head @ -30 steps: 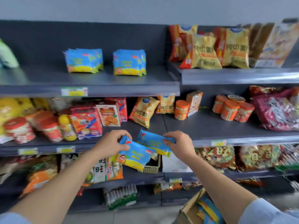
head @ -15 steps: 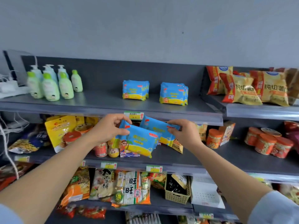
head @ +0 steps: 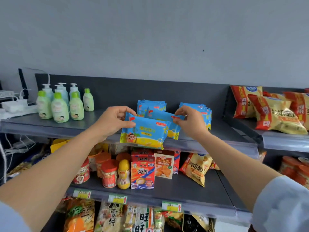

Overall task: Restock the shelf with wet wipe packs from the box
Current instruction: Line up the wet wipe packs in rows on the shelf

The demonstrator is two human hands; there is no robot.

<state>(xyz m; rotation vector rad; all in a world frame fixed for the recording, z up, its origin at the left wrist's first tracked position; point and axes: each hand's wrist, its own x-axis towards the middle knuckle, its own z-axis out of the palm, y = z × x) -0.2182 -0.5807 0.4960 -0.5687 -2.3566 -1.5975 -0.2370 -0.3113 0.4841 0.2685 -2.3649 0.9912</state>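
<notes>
So my left hand (head: 115,121) is pinching the top left corner of a blue and yellow wet wipe pack (head: 143,134), dead center of the frame. My right hand (head: 190,123) pinches the red-tab end of a second pack (head: 164,117), tucked just behind the first. Both packs hang in front of the top shelf (head: 66,129) edge. Further back on it there's a left stack (head: 151,105) and a right stack (head: 206,113) of the same packs. Green bottles (head: 66,104) are at the left, chip bags (head: 274,113) far right.
</notes>
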